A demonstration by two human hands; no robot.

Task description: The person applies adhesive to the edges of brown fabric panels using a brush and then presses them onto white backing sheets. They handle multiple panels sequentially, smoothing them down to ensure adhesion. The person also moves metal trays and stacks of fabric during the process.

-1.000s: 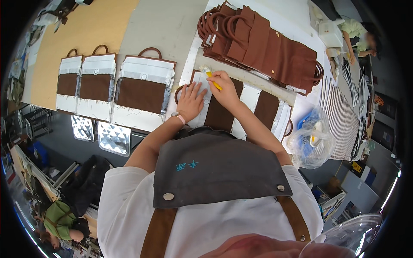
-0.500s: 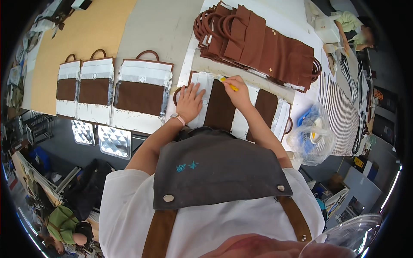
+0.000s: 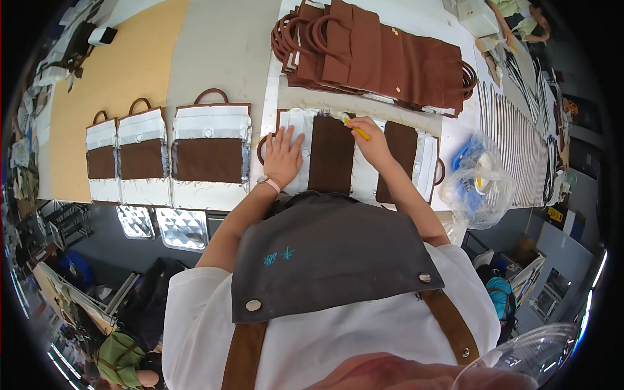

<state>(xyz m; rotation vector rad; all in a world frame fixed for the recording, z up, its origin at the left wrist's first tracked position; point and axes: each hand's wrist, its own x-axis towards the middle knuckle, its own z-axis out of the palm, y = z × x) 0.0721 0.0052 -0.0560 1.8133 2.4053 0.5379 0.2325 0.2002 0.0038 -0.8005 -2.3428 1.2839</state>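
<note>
A brown and white bag panel (image 3: 331, 159) lies flat on the table before me, its inner side up. Round brown handles stick out at both of its ends. My left hand (image 3: 284, 157) presses flat on the white left part, fingers spread. In the fingers of my right hand (image 3: 375, 142) is a slim yellow tool (image 3: 360, 132), like a stick or brush. Its tip is at the panel's far edge, just right of the dark brown section; what kind of tip it has is too small to make out.
Beyond the panel lies a thick stack of brown bag pieces (image 3: 416, 65) with handles. Three similar panels, including a wide one (image 3: 211, 156), lie in a row to the left. At right stands a plastic-wrapped container (image 3: 482, 177), near striped strips (image 3: 510, 146). Another person's arm (image 3: 504, 23) shows at far right.
My right hand and the yellow tool have slid a little rightward along the panel's far edge. My left hand stays on the panel. The view has shifted slightly.
</note>
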